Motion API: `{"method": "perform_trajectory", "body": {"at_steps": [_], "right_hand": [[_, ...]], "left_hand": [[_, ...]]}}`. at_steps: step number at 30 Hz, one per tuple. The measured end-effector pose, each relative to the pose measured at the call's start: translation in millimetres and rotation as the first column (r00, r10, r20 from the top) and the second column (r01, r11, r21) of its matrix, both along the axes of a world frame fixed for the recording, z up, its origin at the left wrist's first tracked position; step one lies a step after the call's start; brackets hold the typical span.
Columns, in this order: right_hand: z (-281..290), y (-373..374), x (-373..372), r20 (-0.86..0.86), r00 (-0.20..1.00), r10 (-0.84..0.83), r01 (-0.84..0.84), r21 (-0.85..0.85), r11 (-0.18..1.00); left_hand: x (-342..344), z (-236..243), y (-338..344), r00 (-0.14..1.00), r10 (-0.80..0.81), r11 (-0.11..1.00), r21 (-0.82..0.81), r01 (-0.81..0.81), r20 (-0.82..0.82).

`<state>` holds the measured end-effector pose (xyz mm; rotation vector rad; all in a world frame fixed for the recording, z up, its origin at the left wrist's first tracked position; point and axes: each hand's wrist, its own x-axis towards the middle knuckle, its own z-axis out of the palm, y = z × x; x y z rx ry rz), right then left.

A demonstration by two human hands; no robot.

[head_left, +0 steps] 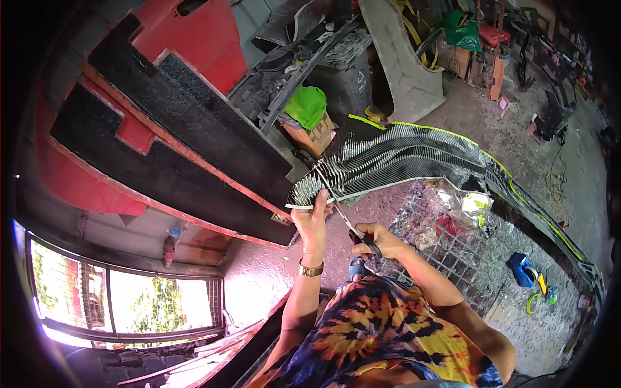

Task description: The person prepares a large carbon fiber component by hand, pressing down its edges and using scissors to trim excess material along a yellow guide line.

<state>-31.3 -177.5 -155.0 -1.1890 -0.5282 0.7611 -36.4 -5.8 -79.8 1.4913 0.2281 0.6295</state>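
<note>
A long strip of black-and-silver woven carbon-fibre cloth (394, 155), edged with yellow-green tape (446, 132) along its far side and whitish tape along its near side, stretches from my hands away to the right. My left hand (312, 227) pinches the cloth's left end, thumb on top, the other fingers hidden underneath. In my right hand (383, 242) is a pair of scissors (341, 218) with dark handles. Their pale blades point up and left across the cloth, close beside my left thumb.
Left of me lean long black panels (194, 155) with red edges. A cardboard box (314, 134) with a green bag (306, 108) stands beyond the cloth. A metal grid (453, 255) lies to the right, near a blue tool (522, 269) and a tape roll (533, 304). Car-body parts crowd the back.
</note>
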Motion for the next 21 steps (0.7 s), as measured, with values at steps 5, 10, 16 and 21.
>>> {"method": "perform_trajectory", "body": {"at_steps": [5,10,16,21], "right_hand": [[4.2,0.2,13.4,0.165,0.976,0.140,-0.122,-0.110,0.986],[9.2,16.3,15.0,0.160,0.987,0.025,-0.024,-0.010,1.000],[3.6,8.2,-2.3,-0.035,0.999,-0.029,0.029,-0.010,1.000],[8.7,9.6,9.5,0.079,0.995,0.056,-0.051,-0.056,0.997]], "left_hand": [[-0.4,-1.4,1.0,1.000,-0.027,0.999,-0.029,0.027,0.000],[-2.8,-0.6,0.5,1.000,-0.028,0.999,-0.027,0.028,-0.011],[1.1,5.4,-2.8,0.999,-0.036,0.996,-0.075,0.039,0.038],[0.2,5.1,-0.1,0.999,-0.038,0.995,-0.087,0.040,0.022]]}}
